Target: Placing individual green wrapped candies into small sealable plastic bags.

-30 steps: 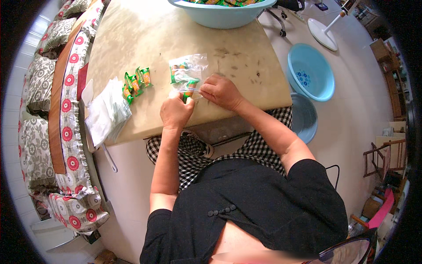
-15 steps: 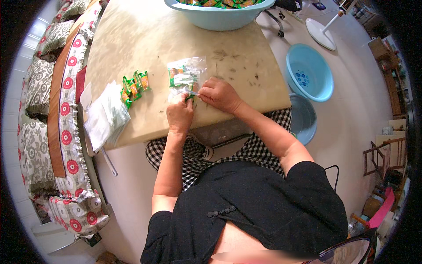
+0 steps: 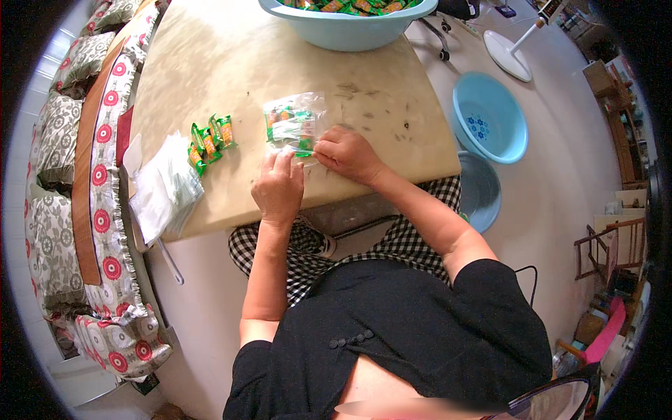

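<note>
Pinching the near edge of the clear bag (image 3: 292, 129), lying on the table (image 3: 224, 70), with my right hand (image 3: 346, 154), I might spill its green packets (image 3: 302, 115) if that edge slips and gapes; whether my left hand (image 3: 278, 185) grips too, I cannot tell

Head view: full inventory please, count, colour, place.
Table: one, tan, centre
Filled basin: one, blue, table's far end
Packets: many, green-orange, filled basin
Clear bag: one, transparent, packets inside, on table
Loose packets: about four, green-orange, left of clear bag
Bag stack: one, white, table's left edge
Floor basins: two, blue, right of table
Stand base: one, white, upper right
Cushions: several, grey, far left
Clutter: uncountable, mixed, right rim
Trousers: pair, black-white, lower centre
Top: one, black, lower centre
Left hand, right hand: one each, bare, at clear bag
</note>
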`<act>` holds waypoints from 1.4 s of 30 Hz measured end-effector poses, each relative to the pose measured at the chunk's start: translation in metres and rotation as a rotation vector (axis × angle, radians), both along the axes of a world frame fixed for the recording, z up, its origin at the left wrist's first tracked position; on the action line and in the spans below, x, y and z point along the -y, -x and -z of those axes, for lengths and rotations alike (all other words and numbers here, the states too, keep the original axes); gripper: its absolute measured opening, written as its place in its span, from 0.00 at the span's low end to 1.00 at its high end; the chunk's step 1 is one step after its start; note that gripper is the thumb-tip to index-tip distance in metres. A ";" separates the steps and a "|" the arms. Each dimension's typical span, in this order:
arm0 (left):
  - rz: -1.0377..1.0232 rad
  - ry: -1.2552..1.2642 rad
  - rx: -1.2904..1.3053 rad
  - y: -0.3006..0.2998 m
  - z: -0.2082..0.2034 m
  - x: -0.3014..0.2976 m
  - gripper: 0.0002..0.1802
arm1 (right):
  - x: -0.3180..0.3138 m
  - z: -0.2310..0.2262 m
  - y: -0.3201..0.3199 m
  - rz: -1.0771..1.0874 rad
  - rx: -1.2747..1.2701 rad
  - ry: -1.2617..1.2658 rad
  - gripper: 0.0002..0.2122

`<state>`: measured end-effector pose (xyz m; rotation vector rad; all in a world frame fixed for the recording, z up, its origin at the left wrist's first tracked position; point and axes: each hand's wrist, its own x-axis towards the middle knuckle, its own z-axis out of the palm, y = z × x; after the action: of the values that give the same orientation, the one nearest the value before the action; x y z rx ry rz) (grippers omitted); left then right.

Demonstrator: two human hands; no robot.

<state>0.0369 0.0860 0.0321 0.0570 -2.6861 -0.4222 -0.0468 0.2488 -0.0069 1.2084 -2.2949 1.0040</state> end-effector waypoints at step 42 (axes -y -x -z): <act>0.298 0.213 -0.059 0.048 0.007 0.013 0.21 | 0.003 -0.005 -0.002 0.065 0.081 -0.030 0.06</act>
<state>-0.0116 0.0734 0.0248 -0.4151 -2.6703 -0.2175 -0.0447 0.2461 -0.0021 1.1166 -2.4030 1.0164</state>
